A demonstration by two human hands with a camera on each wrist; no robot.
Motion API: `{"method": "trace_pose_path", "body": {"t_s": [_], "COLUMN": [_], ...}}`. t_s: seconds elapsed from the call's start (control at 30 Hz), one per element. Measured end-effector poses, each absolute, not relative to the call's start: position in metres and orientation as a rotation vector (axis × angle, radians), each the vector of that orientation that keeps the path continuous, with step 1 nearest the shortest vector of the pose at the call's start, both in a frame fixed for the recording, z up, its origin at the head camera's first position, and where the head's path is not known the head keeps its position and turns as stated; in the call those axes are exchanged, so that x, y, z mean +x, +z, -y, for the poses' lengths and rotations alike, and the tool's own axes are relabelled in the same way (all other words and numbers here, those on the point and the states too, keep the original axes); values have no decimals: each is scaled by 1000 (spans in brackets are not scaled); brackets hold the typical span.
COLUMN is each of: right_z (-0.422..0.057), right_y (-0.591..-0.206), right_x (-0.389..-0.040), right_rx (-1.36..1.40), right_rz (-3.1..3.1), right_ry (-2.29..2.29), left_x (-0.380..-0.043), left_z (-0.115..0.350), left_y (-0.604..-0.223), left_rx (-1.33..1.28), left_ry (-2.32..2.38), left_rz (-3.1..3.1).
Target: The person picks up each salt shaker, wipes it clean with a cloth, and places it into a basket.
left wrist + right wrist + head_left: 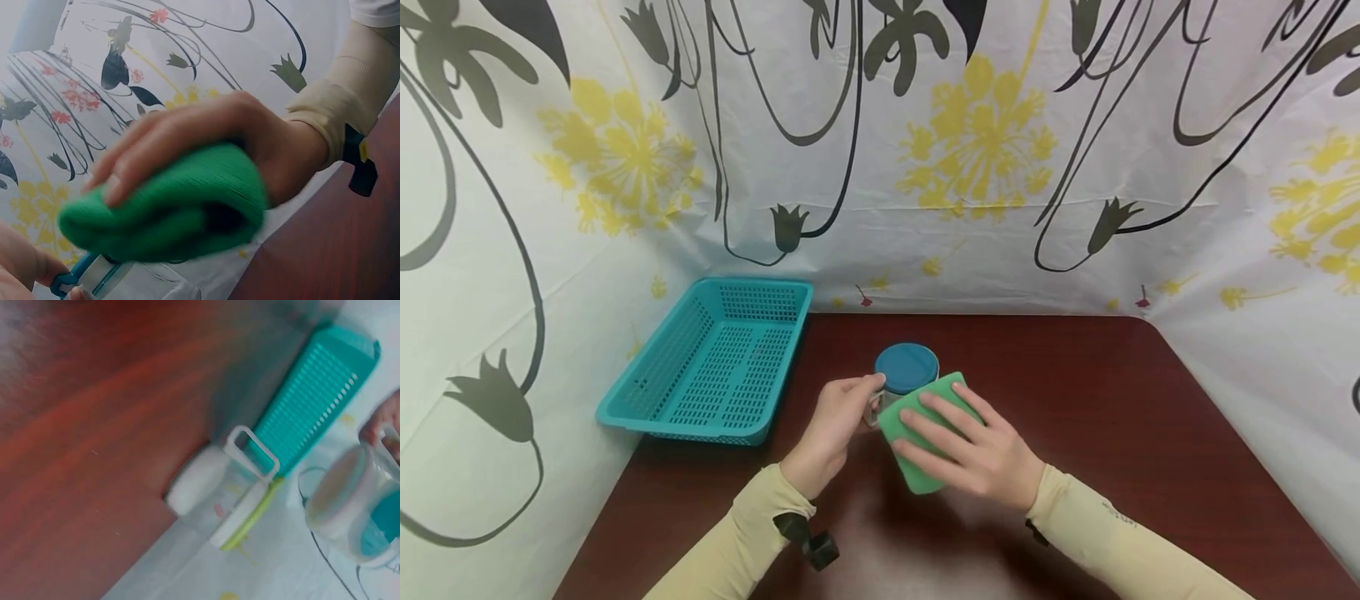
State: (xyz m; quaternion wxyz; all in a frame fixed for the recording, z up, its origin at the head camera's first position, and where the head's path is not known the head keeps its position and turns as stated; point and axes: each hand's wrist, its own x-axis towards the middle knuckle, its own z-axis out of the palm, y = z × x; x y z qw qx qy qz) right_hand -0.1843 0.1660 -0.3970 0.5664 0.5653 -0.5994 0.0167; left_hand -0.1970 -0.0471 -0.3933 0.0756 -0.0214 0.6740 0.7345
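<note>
Here's the left hand (838, 421), fingers closed round the handle (872, 411) of a blue-lidded jar (907, 369) over the counter (1090, 433), between the basket (700, 432) at the far left corner and a green cloth (917, 477). The right hand (973, 454) spreads its fingers across that cloth, seemingly gripping, thumb hidden. The danger: the handle looks like the only hold, so a hard push from the cloth could twist the jar loose. And the right wrist view has news: the blue-lidded jar's base appears clear of the counter, while a second jar (215, 497), its lid yellow-green-edged, stands near the far edge, unseen from the head. Only the left wrist view catches the cloth's thick, open fold.
</note>
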Motion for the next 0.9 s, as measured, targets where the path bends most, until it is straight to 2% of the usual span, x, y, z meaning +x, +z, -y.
{"method": "trace_pose_path", "body": {"t_s": [0.27,0.53,0.9], "right_z": [-167,-163,-160], "right_y": [-392,-422,-443], "right_x": [-190,-194,-195], "right_rx": [1152,1011,959], "right_rz": [1521,1722,1774], "right_ry": [260,339,432], "left_x": [-197,-193,-192], "left_z": [49,51,60], "left_y": [-393,-394,-396], "left_rx": [-78,-86,-113], "left_ry": [2203,2229,2247], "left_rz": [-1969,-1920,-1905]}}
